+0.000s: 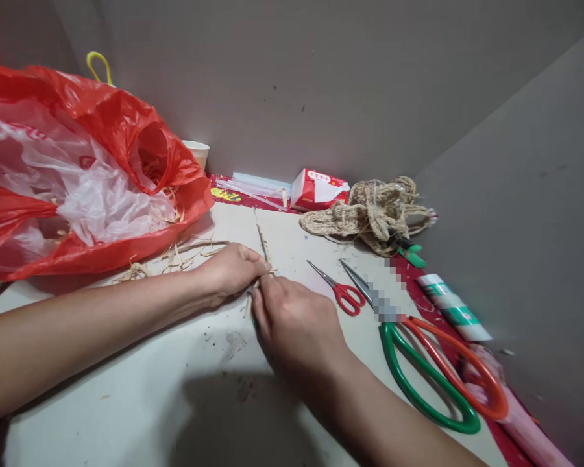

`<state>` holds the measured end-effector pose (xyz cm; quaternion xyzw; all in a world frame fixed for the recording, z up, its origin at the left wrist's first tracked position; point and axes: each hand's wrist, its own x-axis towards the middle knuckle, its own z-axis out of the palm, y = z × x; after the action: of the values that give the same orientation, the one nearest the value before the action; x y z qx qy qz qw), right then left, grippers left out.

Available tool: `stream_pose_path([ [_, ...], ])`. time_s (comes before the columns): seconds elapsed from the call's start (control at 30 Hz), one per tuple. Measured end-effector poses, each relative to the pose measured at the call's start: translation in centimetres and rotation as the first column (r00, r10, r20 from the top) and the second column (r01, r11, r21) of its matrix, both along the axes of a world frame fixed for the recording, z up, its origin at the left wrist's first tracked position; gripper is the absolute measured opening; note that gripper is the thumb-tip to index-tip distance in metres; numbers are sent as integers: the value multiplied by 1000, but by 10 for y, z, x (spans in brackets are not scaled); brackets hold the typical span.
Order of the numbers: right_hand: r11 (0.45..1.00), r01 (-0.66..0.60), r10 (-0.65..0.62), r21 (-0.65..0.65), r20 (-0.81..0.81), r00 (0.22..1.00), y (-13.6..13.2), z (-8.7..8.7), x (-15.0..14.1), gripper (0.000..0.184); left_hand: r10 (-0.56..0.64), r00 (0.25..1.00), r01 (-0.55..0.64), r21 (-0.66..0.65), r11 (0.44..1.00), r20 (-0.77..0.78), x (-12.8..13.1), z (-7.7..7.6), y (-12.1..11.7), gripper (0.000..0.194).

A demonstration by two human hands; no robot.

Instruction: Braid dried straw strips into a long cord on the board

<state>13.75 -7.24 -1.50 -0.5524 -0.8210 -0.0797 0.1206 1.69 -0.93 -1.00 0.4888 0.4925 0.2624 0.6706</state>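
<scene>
Over the middle of the white board, my left hand and my right hand meet with fingertips almost touching. Both pinch a thin stem wrapped in pale straw-like strip, whose narrow tip points away toward the wall. A short end of strip hangs below my fingers. My fingers cover the part being gripped. Loose dry straw strips lie beyond my left forearm. Small red-handled scissors rest to the right of my right hand, beside large scissors with green and orange handles.
A red plastic bag holding white plastic and straw fills the left. Along the back are a paper cup, clear tubes, a red tissue pack and braided straw. A green-and-white roll lies right, near a grey wall.
</scene>
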Motion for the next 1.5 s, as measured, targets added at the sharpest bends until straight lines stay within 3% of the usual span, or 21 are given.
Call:
stream_pose_path([
  [0.1,985,-171,171,5,22,985,-11,6,-6,26,14,1000,-14,-9,1000,0,0,-1,-2,32],
  [0.17,947,-320,309,-27,-190,932,-14,13,-5,25,10,1000,-10,-5,1000,-8,-1,0,-2,34],
  [0.2,939,-343,318,-15,-343,884,-12,17,-2,25,9,1000,-9,-7,1000,-1,-3,0,-1,33],
  [0.23,952,-305,264,-2,-496,827,-9,19,2,28,8,1000,-8,-17,1000,15,-4,0,-1,32],
  [0.3,997,-56,1,-51,-731,683,3,22,13,30,-2,998,6,-53,999,70,-6,2,1,31],
  [0.33,988,39,-145,-152,-791,595,10,21,18,24,-1,995,8,-72,997,99,-7,2,1,31],
  [0.37,956,43,-271,-290,-821,503,18,19,23,20,6,993,5,-91,996,120,-8,3,2,30],
  [0.4,902,-22,-385,-432,-824,415,24,17,26,25,10,991,4,-105,995,135,-8,3,3,29],
  [0.47,764,-215,-537,-608,-784,312,34,11,30,40,15,988,2,-113,994,151,-9,3,4,27],
  [0.53,659,-393,-590,-641,-765,259,37,7,30,43,11,988,7,-115,993,154,-8,3,4,25],
  [0.6,597,-517,-588,-613,-773,237,36,6,28,35,-3,988,22,-118,993,154,-8,2,3,26],
  [0.7,525,-590,-589,-614,-762,269,34,5,26,26,-49,986,65,-96,993,160,-7,1,1,28],
  [0.77,524,-562,-571,-640,-754,326,34,4,26,27,-57,987,70,-81,994,151,-6,1,-1,28],
  [0.97,760,-372,-201,-532,-738,644,35,6,31,28,-83,993,86,-32,996,88,-5,2,-1,26],
  [1.1,764,-352,-99,-541,-638,764,38,8,36,31,-145,987,145,-5,989,63,-7,2,0,28],
  [1.3,743,-318,-123,-588,-588,799,42,4,43,37,-257,965,254,63,965,57,-10,6,-1,25],
  [1.4,719,-336,-167,-608,-621,766,42,5,44,42,-269,960,264,76,962,77,-9,10,-1,21],
  [1.5,667,-407,-241,-624,-697,675,39,13,41,39,-257,960,246,105,964,110,-9,10,-1,23],
])
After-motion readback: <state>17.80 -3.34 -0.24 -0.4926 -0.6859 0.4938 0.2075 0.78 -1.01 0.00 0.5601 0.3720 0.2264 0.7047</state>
